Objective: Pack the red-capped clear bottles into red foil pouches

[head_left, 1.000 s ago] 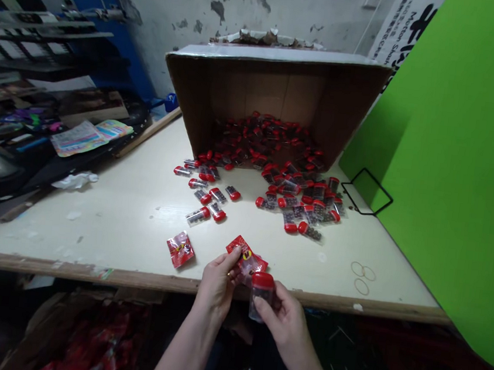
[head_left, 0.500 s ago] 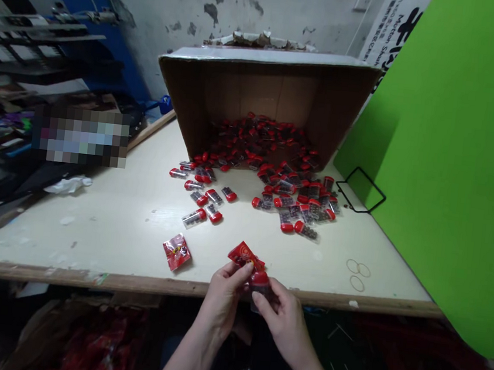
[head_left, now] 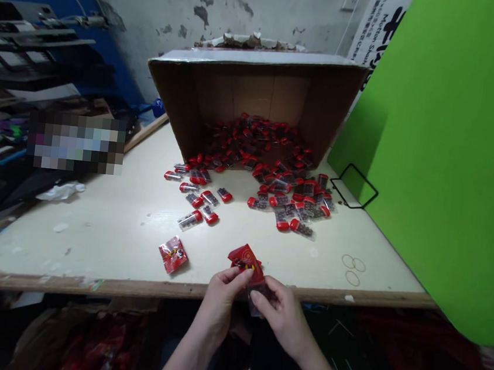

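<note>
Over the table's front edge, my left hand (head_left: 221, 293) pinches a red printed packet (head_left: 243, 256) with dark and yellow figures on it. Close against it, my right hand (head_left: 285, 314) grips a small clear container (head_left: 254, 307); its red cap is mostly hidden by the packet and fingers. To the left on the tabletop lies another red packet (head_left: 173, 254). Beyond my hands, several clear tubes with red caps and dark beads (head_left: 302, 228) are scattered, with more piled in an open cardboard box (head_left: 257, 86) lying on its side.
A bright green panel (head_left: 444, 158) stands along the right, with a black wire frame (head_left: 355, 186) at its foot. Thin rubber bands (head_left: 352, 278) lie near the right front. Crumpled white paper (head_left: 61, 191) and blurred shelving (head_left: 27, 50) are at left.
The red packet has turned and come down over the container's red cap, which showed plainly before. Both hands stay close together. The whole view has shifted slightly.
</note>
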The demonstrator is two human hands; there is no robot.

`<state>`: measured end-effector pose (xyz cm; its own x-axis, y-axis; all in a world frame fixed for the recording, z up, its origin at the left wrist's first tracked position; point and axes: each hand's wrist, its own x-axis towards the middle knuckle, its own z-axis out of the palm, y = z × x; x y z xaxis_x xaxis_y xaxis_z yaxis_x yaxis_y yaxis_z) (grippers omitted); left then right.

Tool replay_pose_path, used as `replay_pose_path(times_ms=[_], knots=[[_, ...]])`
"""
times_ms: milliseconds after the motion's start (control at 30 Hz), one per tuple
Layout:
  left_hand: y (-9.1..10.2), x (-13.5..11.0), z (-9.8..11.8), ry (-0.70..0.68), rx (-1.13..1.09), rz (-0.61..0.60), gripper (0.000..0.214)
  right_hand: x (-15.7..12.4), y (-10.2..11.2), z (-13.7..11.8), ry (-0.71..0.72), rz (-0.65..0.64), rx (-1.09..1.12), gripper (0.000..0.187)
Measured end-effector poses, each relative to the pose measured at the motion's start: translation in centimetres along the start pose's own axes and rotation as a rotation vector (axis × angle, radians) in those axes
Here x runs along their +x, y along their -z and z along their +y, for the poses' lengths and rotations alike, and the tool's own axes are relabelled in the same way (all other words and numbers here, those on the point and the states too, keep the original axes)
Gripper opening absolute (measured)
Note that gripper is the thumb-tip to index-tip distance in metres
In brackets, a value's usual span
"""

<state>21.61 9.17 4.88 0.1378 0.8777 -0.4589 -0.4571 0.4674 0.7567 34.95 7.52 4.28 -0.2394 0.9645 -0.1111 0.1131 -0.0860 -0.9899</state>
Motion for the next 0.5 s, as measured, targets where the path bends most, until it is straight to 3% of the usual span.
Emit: replay_pose_path(times_ms=[133,233,300,500], knots=[[0.47,0.2,-0.38,-0.058,0.086,0.088,0.025,0.17,0.09,-0.34,0.128,0.085,-0.364,0.01],[0.49,0.21,-0.42,-0.084,0.141,0.123,0.023,0.2,0.07,-0.34,0.147,0.094,-0.396,0.012],[0.29,0.08,-0.38,-0.078,0.12,0.11,0.022,0.21,0.0,-0.15,0.102,0.071,-0.255,0.013],[-0.29,-0.52,-0.33,0.023,-0.02,-0.002,0.025,0.24,-0.26,0.2,-0.15,-0.073,0.448,0.025]])
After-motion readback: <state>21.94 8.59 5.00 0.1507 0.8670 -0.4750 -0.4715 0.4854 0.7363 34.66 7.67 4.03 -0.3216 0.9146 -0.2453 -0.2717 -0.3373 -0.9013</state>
